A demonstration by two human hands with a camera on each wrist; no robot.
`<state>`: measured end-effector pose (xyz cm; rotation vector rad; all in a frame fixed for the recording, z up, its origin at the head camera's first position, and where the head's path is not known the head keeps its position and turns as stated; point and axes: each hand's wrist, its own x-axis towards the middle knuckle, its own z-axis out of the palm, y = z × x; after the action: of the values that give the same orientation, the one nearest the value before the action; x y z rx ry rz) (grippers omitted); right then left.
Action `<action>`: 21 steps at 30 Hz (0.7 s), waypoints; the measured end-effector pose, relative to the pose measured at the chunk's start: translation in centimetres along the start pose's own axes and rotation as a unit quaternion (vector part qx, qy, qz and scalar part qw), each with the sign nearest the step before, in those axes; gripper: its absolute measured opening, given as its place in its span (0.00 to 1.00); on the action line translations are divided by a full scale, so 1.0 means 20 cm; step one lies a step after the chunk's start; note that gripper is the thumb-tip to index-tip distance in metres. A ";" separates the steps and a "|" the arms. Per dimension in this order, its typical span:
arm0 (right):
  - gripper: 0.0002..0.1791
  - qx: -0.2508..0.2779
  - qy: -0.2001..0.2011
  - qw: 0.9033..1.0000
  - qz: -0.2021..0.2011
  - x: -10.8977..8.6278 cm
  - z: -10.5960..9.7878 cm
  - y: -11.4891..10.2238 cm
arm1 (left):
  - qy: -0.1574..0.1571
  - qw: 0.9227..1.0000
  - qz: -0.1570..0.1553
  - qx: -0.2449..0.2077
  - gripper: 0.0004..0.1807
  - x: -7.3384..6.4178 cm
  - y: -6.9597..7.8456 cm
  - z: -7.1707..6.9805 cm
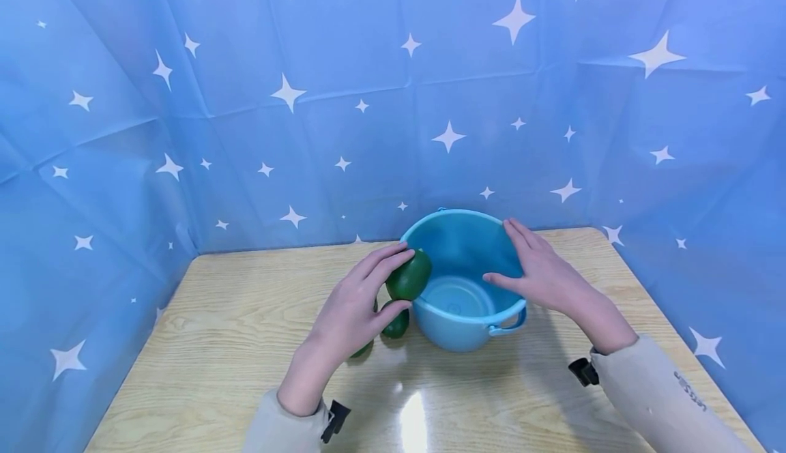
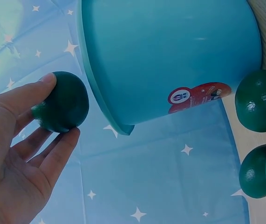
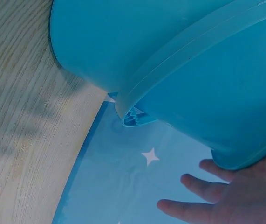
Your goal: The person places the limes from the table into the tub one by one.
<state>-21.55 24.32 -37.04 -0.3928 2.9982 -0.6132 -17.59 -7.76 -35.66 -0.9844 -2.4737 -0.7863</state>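
Note:
My left hand grips a smooth, dark green, egg-shaped fruit between thumb and fingertips. The fruit overlaps the left rim of a light blue bucket in the head view; in the left wrist view the held fruit is close outside the bucket's mouth. My right hand is at the bucket's right rim with the thumb over the inside. Its straight, spread fingers show outside the rim in the right wrist view. More green fruits lie on the table left of the bucket, partly hidden by my left hand.
The wooden table has a blue curtain with white stars behind it and at both sides. The bucket's handle hangs at its front right. A red label is on the bucket wall.

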 end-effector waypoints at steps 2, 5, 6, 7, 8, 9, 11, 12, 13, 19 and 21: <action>0.59 -0.001 0.001 1.000 0.000 0.00 0.00 0.00 | -0.002 1.000 -0.003 0.000 0.38 0.01 0.00 0.00; 0.59 -0.002 0.001 1.000 0.001 0.00 0.00 0.00 | -0.001 1.000 -0.005 0.000 0.38 0.01 0.01 0.01; 0.59 -0.002 0.001 1.000 0.001 0.00 0.00 0.00 | 0.000 1.000 -0.004 0.000 0.38 0.02 0.01 0.01; 0.59 -0.002 0.001 1.000 0.002 0.00 0.00 0.00 | 0.001 1.000 -0.003 0.001 0.38 0.02 0.01 0.01; 0.59 -0.002 0.001 1.000 0.002 0.00 0.00 0.00 | 0.001 1.000 -0.001 0.001 0.38 0.02 0.01 0.01; 0.59 -0.002 0.002 1.000 0.002 0.00 0.00 0.00 | 0.002 1.000 0.000 0.002 0.38 0.02 0.01 0.01; 0.59 -0.002 0.003 1.000 0.002 0.00 0.00 0.00 | 0.001 1.000 0.001 0.001 0.38 0.03 0.01 0.02; 0.59 -0.001 0.003 1.000 0.002 0.00 0.00 0.00 | 0.000 1.000 0.001 0.002 0.38 0.03 0.01 0.02; 0.59 -0.001 0.004 1.000 0.002 0.00 0.00 0.00 | -0.001 1.000 0.000 0.002 0.38 0.03 0.01 0.02; 0.59 0.000 0.003 1.000 0.002 0.00 0.00 0.00 | 0.001 1.000 0.002 -0.001 0.39 0.04 0.01 0.03; 0.59 0.000 0.003 1.000 0.002 0.00 0.00 0.00 | 0.004 1.000 0.003 -0.004 0.39 0.04 0.02 0.04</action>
<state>-21.46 24.29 -37.11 -0.3853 3.0033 -0.6159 -18.08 -6.64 -35.67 -0.9894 -2.4619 -0.7965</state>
